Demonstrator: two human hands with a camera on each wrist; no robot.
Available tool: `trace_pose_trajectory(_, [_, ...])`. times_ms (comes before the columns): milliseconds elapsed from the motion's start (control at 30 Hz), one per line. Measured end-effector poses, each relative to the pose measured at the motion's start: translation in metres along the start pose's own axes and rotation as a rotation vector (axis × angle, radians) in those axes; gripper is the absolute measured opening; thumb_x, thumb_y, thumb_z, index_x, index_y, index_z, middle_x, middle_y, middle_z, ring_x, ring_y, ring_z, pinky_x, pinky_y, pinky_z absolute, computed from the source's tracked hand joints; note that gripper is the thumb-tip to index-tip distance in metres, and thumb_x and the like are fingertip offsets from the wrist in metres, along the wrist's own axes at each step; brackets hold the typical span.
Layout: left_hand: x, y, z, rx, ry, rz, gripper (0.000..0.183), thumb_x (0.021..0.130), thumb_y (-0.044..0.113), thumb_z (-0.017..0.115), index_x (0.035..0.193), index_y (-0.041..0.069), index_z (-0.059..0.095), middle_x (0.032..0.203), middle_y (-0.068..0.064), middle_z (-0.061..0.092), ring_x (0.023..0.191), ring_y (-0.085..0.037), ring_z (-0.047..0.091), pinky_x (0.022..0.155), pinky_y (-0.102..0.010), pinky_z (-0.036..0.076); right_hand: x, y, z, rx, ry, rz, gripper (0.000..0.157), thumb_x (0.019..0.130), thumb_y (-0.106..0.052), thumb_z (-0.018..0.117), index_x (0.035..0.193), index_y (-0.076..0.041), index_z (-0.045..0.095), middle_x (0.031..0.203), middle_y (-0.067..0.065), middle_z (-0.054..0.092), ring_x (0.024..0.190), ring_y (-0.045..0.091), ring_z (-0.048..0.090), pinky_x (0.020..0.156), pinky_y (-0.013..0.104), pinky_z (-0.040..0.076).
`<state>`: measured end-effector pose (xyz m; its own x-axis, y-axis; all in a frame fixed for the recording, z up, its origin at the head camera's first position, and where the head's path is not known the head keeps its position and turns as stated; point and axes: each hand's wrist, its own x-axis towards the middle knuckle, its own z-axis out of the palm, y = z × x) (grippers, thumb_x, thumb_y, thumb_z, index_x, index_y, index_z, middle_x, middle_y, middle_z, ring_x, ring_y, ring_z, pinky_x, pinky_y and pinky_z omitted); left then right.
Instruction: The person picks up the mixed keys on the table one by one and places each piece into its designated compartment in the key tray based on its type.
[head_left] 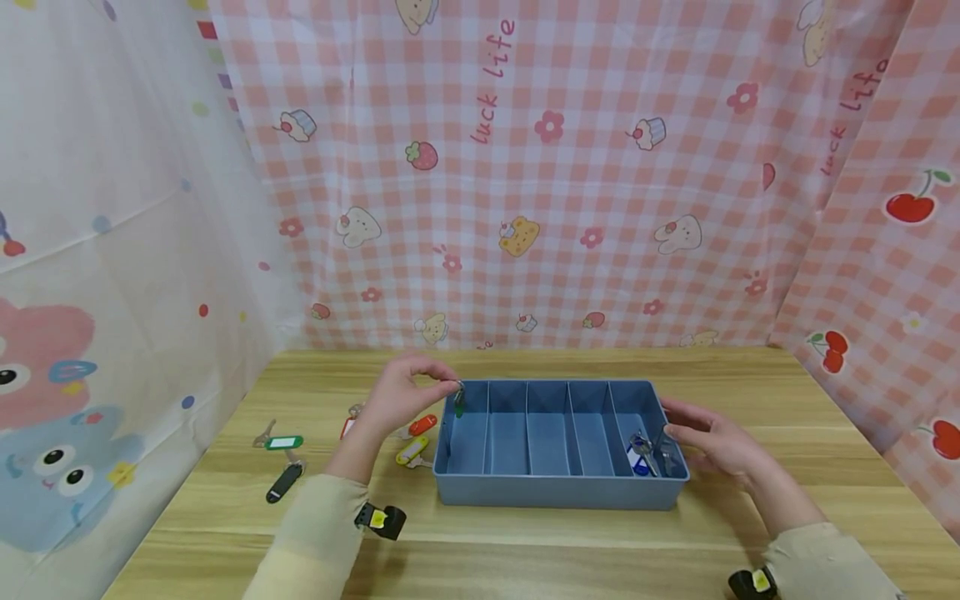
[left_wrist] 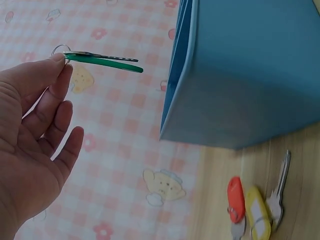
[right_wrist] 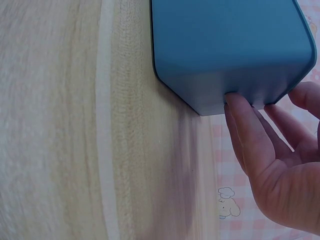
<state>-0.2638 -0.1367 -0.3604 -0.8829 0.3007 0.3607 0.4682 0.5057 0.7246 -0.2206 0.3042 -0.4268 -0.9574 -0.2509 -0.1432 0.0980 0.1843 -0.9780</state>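
A long blue divided box (head_left: 558, 492) stands on the table, split into several compartments side by side. My left hand (head_left: 401, 398) pinches a metal ring between thumb and forefinger. From that ring a green key tag (left_wrist: 107, 63) and a key (left_wrist: 122, 58) hang over the box's leftmost compartment. At the other end, my right hand (head_left: 716, 442) holds the box's end wall, fingertips (right_wrist: 235, 100) against its outside and thumb at the rim. Keys with a blue tag (head_left: 640, 461) lie in the rightmost compartment.
Left of the box, loose keys lie with an orange tag (head_left: 423, 425), a yellow tag (head_left: 412, 450), a red tag (head_left: 347, 427), a green-edged tag (head_left: 283, 442) and a black tag (head_left: 285, 483). A pink checked cloth (head_left: 562, 192) hangs behind the wooden table (head_left: 555, 554).
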Motion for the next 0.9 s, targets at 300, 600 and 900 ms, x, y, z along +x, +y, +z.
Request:
trace_pose_trajectory(300, [0.006,0.006,0.017,-0.021,-0.02,0.022,0.006,0.087,0.016,0.078,0.09,0.01,0.077,0.09,0.004,0.068,0.094,-0.019,0.058,0.088,-0.044,0.048,0.0,0.001,0.0,0.028,-0.008,-0.016,0.066,0.101,-0.014,0.059,0.151,0.009,0.023,0.153,0.035,0.022,0.109,0.009,0.057,0.09,0.042,0.052])
trace_pose_trajectory(600, [0.013,0.014,0.033,-0.078,-0.061,0.088,0.004,0.087,0.013,0.077,0.09,0.01,0.077,0.089,0.003,0.07,0.091,-0.018,0.062,0.086,-0.05,0.051,0.0,0.001,0.0,0.021,-0.001,-0.003,0.066,0.1,-0.015,0.059,0.151,0.008,0.024,0.153,0.035,0.023,0.11,0.011,0.057,0.091,0.043,0.052])
trace_pose_trajectory(900, [0.018,0.019,0.049,-0.06,-0.104,0.126,0.004,0.088,0.015,0.077,0.091,0.012,0.077,0.087,0.006,0.069,0.089,-0.015,0.061,0.081,-0.041,0.052,0.0,0.001,0.0,-0.003,0.007,0.006,0.066,0.101,-0.016,0.059,0.152,0.007,0.024,0.154,0.034,0.022,0.113,0.014,0.055,0.094,0.046,0.05])
